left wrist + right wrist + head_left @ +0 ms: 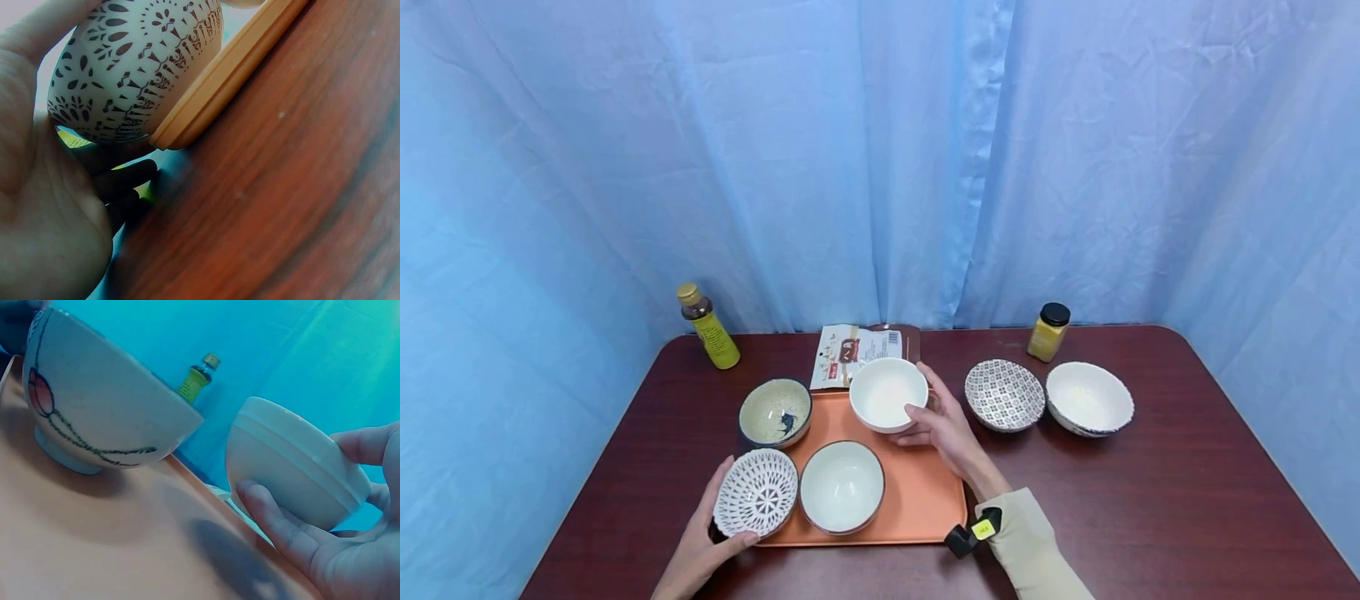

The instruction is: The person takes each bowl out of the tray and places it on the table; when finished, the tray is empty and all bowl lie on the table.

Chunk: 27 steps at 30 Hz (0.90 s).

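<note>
In the head view my left hand [700, 533] holds a bowl with a dark petal pattern [757, 493] by its side, at the front left corner of an orange tray [925, 500]. The left wrist view has the same patterned bowl [144, 69] against the tray's rim [219, 81]. A plain white bowl [889, 395] is gripped by my right hand [943, 425] over the tray's back part; its shadow falls on the tray in the right wrist view. Between them a cream bowl with a dark rim [842, 487] stands on the tray, a red tulip drawn on its outside [94, 406].
A speckled bowl with a blue motif [776, 413] sits at the tray's back left. Behind lies a white food pouch [842, 350]. A green-labelled bottle [709, 327] stands back left; a yellow jar [1048, 332], a grey-patterned bowl [1004, 395] and a white bowl [1089, 398] are right.
</note>
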Available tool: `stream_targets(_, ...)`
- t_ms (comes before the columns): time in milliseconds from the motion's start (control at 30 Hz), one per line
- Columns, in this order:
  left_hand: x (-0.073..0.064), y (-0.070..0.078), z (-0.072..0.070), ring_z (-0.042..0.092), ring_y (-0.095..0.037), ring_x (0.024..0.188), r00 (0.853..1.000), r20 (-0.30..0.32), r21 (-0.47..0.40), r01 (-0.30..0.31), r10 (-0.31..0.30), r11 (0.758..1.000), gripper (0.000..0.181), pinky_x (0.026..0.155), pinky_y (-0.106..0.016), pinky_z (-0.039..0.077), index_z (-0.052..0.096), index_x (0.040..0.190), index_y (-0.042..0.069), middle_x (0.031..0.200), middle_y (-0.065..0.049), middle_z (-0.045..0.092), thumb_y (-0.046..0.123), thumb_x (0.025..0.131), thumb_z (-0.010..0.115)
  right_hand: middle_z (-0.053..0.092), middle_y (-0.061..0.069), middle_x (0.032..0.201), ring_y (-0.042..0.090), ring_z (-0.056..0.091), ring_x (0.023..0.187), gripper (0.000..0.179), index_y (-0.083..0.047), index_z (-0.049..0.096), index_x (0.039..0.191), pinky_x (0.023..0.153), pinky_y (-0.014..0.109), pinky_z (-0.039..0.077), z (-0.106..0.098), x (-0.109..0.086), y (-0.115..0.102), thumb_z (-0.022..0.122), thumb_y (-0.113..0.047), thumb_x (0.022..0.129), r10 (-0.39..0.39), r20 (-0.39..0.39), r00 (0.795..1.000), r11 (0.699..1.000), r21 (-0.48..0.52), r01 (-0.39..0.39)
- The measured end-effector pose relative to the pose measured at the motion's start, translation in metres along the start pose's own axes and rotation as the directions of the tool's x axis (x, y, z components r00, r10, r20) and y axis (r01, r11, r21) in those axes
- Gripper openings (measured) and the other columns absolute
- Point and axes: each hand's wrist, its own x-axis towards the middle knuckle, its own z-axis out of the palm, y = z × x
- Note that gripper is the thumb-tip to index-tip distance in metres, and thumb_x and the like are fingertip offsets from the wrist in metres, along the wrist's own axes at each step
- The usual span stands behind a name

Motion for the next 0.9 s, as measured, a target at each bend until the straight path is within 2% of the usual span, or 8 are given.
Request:
stream_targets(233,-0.001,-0.003,0.000,0.024,-0.030,0.146,0.999,-0.017,-0.017,-0.047,0.046,0.999,0.110,0.117,-0.064,0.021,0.013,0.162,0.018,0.169,-0.014,0.017,0.021,0.078,0.082,0.021,0.030,0.159,0.027,0.075,0.077,0.080,-0.026,0.011,0.163,0.071,0.041,0.062,-0.004,-0.006,-0.011,0.052,-0.002,0.098,-0.017,-0.009,1.000,1.000,0.014,0.017)
stream_targets(333,-0.002,-0.005,0.000,0.023,-0.003,0.145,0.998,-0.025,-0.010,-0.055,0.055,0.998,0.108,0.120,-0.035,0.023,0.014,0.162,0.022,0.169,-0.010,0.018,0.022,0.078,0.082,0.016,0.032,0.160,0.025,0.075,0.076,0.079,-0.022,0.009,0.163,0.069,0.039,0.062,-0.007,-0.009,-0.015,0.050,0.000,0.098,-0.030,-0.016,0.999,0.999,0.028,0.030)
stream_targets(400,-0.003,-0.006,0.000,0.020,0.016,0.137,0.997,-0.030,-0.008,-0.067,0.067,0.998,0.108,0.112,-0.014,0.021,0.015,0.162,0.023,0.169,-0.009,0.019,0.022,0.079,0.082,0.014,0.033,0.160,0.023,0.075,0.075,0.079,-0.021,0.008,0.163,0.069,0.038,0.062,-0.009,-0.010,-0.017,0.049,0.001,0.099,-0.040,-0.024,0.999,0.999,0.032,0.041)
stream_targets(467,-0.003,-0.007,0.000,0.017,0.026,0.129,0.997,-0.033,-0.003,-0.076,0.075,0.997,0.107,0.101,-0.003,0.019,0.015,0.162,0.024,0.169,-0.009,0.020,0.022,0.079,0.082,0.014,0.035,0.159,0.022,0.075,0.074,0.079,-0.020,0.007,0.163,0.068,0.037,0.062,-0.012,-0.012,-0.021,0.048,0.001,0.099,-0.050,-0.030,0.998,0.998,0.033,0.051)
stream_targets(500,-0.003,-0.007,-0.001,0.016,0.027,0.128,0.996,-0.032,-0.002,-0.078,0.078,0.997,0.107,0.101,-0.003,0.019,0.015,0.162,0.024,0.168,-0.009,0.020,0.022,0.079,0.082,0.014,0.035,0.159,0.022,0.075,0.074,0.079,-0.020,0.007,0.163,0.068,0.036,0.062,-0.012,-0.012,-0.023,0.048,0.001,0.099,-0.056,-0.036,0.998,0.998,0.036,0.058)
stream_targets(567,-0.003,-0.007,-0.001,0.018,0.022,0.133,0.997,-0.029,0.003,-0.070,0.070,0.998,0.107,0.111,-0.015,0.022,0.015,0.162,0.025,0.169,-0.009,0.020,0.023,0.079,0.082,0.013,0.036,0.158,0.020,0.075,0.074,0.079,-0.020,0.006,0.163,0.068,0.035,0.062,-0.015,-0.014,-0.027,0.048,0.001,0.099,-0.069,-0.041,0.997,0.997,0.041,0.071)
stream_targets(733,-0.001,-0.004,-0.001,0.024,-0.015,0.147,0.999,-0.014,-0.007,-0.035,0.035,0.999,0.109,0.117,-0.057,0.023,0.013,0.162,0.022,0.169,-0.010,0.017,0.022,0.079,0.082,0.010,0.038,0.159,0.016,0.075,0.075,0.078,-0.019,0.004,0.163,0.068,0.033,0.062,-0.020,-0.020,-0.039,0.046,0.001,0.100,-0.101,-0.050,0.994,0.994,0.042,0.103)
stream_targets(900,-0.001,-0.002,-0.002,0.022,-0.035,0.147,1.000,-0.004,-0.010,-0.019,0.019,1.000,0.110,0.115,-0.067,0.021,0.011,0.162,0.016,0.169,-0.015,0.016,0.024,0.078,0.082,0.013,0.040,0.157,0.015,0.075,0.075,0.078,-0.017,0.003,0.163,0.069,0.032,0.061,-0.027,-0.025,-0.051,0.045,0.002,0.100,-0.128,-0.074,0.989,0.990,0.045,0.131)
